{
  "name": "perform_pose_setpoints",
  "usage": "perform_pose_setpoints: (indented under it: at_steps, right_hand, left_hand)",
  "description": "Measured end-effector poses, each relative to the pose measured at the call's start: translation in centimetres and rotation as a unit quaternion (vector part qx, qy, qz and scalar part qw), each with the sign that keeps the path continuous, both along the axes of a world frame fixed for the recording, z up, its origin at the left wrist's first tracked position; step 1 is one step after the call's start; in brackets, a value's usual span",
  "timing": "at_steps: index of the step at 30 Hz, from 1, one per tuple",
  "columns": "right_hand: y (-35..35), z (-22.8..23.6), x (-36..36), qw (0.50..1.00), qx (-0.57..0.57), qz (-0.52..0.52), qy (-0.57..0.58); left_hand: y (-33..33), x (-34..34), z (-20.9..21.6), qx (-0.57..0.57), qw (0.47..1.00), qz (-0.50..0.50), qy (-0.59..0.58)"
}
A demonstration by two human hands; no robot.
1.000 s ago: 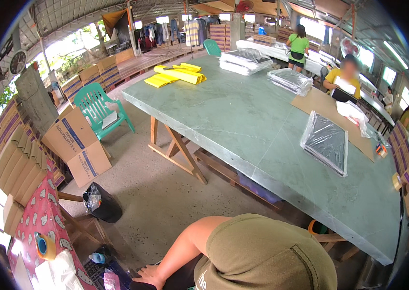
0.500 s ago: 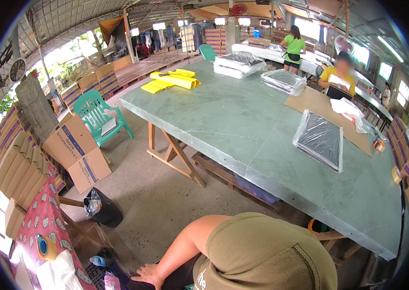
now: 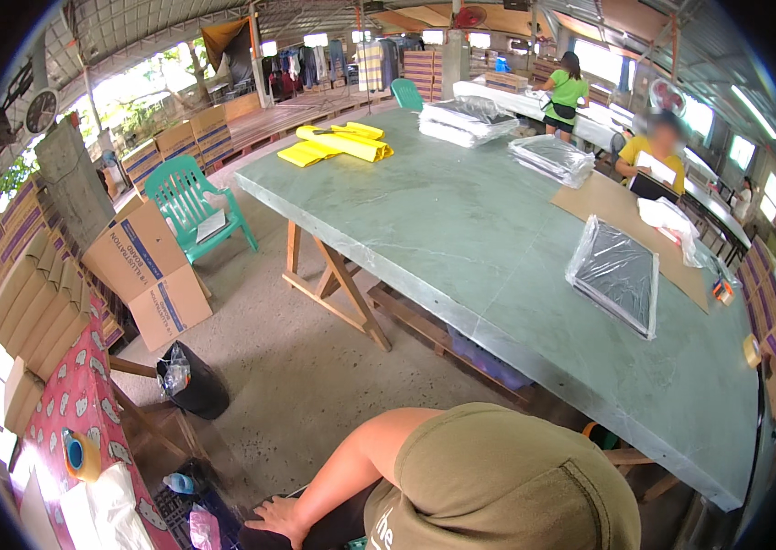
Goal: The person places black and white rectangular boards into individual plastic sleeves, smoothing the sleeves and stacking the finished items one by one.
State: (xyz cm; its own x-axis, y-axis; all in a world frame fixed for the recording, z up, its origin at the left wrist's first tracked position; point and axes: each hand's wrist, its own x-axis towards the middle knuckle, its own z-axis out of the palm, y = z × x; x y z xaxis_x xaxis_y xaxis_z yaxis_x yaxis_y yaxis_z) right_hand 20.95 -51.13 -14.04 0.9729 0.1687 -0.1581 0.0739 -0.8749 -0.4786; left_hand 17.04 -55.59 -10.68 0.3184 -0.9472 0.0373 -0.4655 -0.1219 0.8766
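Observation:
My right hand [image 3: 280, 522] rests palm down on my dark-trousered leg, its fingers apart and nothing in it. My bent right arm runs to it from an olive shirt sleeve [image 3: 443, 435] at the bottom of the head view. My left hand is out of view. Nearest to the right hand are a pink plastic-wrapped pack [image 3: 204, 529] and a blue bottle-like item [image 3: 179, 483], both lower down by a dark crate. A table with a pink patterned cloth [image 3: 86, 367] stands at the left, bearing a tape roll [image 3: 82, 456] and white plastic [image 3: 109, 513].
A large green-grey table [image 3: 425, 220] spans the middle, with yellow folded material [image 3: 338, 145], a plastic-wrapped dark pack [image 3: 615, 275] and stacked packs [image 3: 468, 121]. A black bin [image 3: 196, 385], cardboard box [image 3: 145, 266] and green chair [image 3: 191, 206] stand left. Beyond the table, a person in yellow [image 3: 667, 151] handles something.
My view has turned a little to the left, so the table and chair sit slightly further right. The person in yellow has a white sheet raised higher. My right hand stays on my leg.

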Motion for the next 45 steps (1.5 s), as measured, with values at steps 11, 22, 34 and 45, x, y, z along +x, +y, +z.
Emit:
perform_pose_setpoints:
  at_steps: [11, 22, 34, 45]
  right_hand:
    - [-1.2, -0.3, 0.1, 0.999, 0.035, -0.012, 0.013]
    - [-3.1, -1.1, 0.3, 0.997, 0.078, -0.019, 0.017]
    - [-3.7, -2.2, 1.3, 0.994, 0.099, -0.025, 0.035]
    - [-4.0, -2.4, 2.1, 0.99, 0.127, 0.005, 0.055]
  left_hand:
    - [1.1, 3.9, -4.3, 0.082, 0.991, 0.075, -0.075]
    - [1.2, 6.0, -7.6, 0.158, 0.972, 0.106, -0.141]
    - [1.7, 7.2, -9.7, 0.212, 0.952, 0.128, -0.178]
    - [2.3, 8.1, -10.7, 0.242, 0.94, 0.149, -0.19]
